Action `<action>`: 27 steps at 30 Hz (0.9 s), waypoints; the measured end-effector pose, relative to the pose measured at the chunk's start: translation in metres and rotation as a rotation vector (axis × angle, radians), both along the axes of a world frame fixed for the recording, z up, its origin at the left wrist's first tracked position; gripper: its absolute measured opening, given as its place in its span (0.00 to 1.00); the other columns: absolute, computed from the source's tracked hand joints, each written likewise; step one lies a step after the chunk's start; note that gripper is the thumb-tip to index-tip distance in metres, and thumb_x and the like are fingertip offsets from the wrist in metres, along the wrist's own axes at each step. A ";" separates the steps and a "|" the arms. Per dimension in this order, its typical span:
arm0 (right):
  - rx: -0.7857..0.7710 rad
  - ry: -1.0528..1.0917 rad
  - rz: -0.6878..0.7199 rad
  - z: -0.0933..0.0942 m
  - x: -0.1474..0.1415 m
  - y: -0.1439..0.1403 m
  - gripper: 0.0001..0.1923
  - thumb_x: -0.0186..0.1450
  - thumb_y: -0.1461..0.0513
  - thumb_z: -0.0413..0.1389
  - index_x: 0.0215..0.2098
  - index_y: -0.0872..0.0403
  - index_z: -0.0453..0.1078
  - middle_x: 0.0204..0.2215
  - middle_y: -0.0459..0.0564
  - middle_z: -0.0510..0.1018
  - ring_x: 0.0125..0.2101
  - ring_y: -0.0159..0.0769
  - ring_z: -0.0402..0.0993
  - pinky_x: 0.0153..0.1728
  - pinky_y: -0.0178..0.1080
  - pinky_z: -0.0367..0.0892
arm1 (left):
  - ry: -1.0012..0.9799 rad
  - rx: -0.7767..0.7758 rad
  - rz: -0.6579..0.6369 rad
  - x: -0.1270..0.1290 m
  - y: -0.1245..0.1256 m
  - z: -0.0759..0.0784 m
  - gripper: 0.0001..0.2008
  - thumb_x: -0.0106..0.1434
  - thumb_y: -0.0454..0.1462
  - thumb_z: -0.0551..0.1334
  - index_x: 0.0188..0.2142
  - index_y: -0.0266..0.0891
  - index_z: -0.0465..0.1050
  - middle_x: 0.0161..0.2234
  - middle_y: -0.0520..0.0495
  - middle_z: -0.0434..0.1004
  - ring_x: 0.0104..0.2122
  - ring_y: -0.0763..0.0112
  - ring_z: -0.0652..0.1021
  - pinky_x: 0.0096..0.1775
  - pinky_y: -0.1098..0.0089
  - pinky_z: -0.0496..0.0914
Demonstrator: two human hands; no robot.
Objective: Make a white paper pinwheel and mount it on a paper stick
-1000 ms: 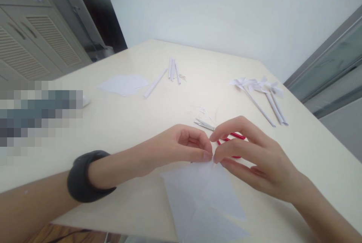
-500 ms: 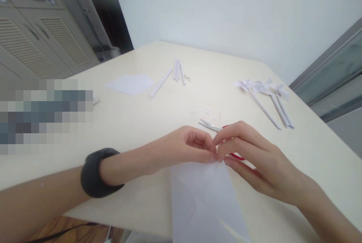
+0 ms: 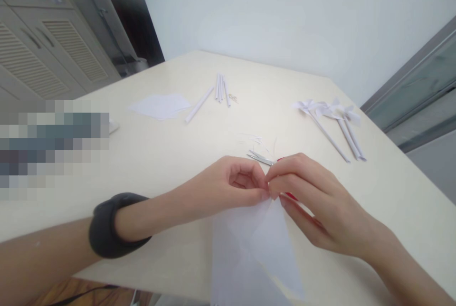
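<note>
A thin white paper sheet (image 3: 249, 253) lies at the near edge of the cream table (image 3: 160, 163), partly folded and hanging over the edge. My left hand (image 3: 231, 187) and my right hand (image 3: 306, 192) meet at the sheet's far corner, both pinching it between thumb and fingers. A dark band sits on my left wrist. Just behind my hands lie scissors (image 3: 261, 158) with red handles, mostly hidden by my right hand.
Rolled white paper sticks (image 3: 219, 90) and a loose stick (image 3: 198, 105) lie mid-table, with a stack of white paper (image 3: 160, 105) to their left. Finished paper pinwheels (image 3: 331, 120) lie at the right. Thin paper scraps sit behind the scissors. A louvred cabinet (image 3: 42, 49) stands far left.
Both hands stay pinched on the paper corner. The sheet's edges have been drawn in, so it now looks narrower and more folded below my fingers. The view shifts slightly.
</note>
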State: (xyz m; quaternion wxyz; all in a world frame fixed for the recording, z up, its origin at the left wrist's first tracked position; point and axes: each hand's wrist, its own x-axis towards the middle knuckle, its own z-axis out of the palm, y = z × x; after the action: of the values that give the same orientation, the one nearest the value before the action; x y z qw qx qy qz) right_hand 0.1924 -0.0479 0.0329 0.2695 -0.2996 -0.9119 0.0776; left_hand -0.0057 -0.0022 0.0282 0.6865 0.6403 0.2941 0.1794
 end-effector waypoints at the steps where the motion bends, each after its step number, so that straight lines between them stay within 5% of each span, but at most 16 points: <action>1: 0.006 0.009 -0.011 0.000 0.000 0.000 0.12 0.60 0.75 0.49 0.39 0.59 0.65 0.39 0.54 0.71 0.38 0.36 0.65 0.35 0.41 0.63 | 0.005 0.041 0.018 0.000 -0.001 0.001 0.02 0.59 0.32 0.60 0.29 0.37 0.69 0.30 0.51 0.74 0.35 0.71 0.75 0.39 0.70 0.68; 10: 0.017 0.101 -0.101 -0.006 -0.003 -0.001 0.13 0.57 0.76 0.51 0.38 0.58 0.65 0.38 0.52 0.69 0.38 0.37 0.65 0.36 0.42 0.63 | 0.054 0.455 0.146 0.000 -0.012 0.010 0.05 0.56 0.27 0.59 0.28 0.36 0.70 0.30 0.52 0.74 0.31 0.75 0.74 0.37 0.73 0.70; 27: -0.191 0.244 -0.130 0.002 -0.003 0.001 0.08 0.61 0.73 0.53 0.36 0.56 0.67 0.37 0.49 0.69 0.39 0.32 0.66 0.38 0.36 0.64 | 0.060 0.580 0.197 -0.002 -0.013 0.012 0.04 0.57 0.29 0.61 0.29 0.37 0.72 0.29 0.54 0.75 0.30 0.76 0.74 0.36 0.76 0.70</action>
State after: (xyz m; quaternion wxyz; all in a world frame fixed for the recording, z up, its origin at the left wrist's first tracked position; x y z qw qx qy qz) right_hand 0.1896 -0.0468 0.0345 0.3528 -0.3705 -0.8397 0.1820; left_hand -0.0072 -0.0151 0.0397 0.4454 0.7829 0.3115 0.3028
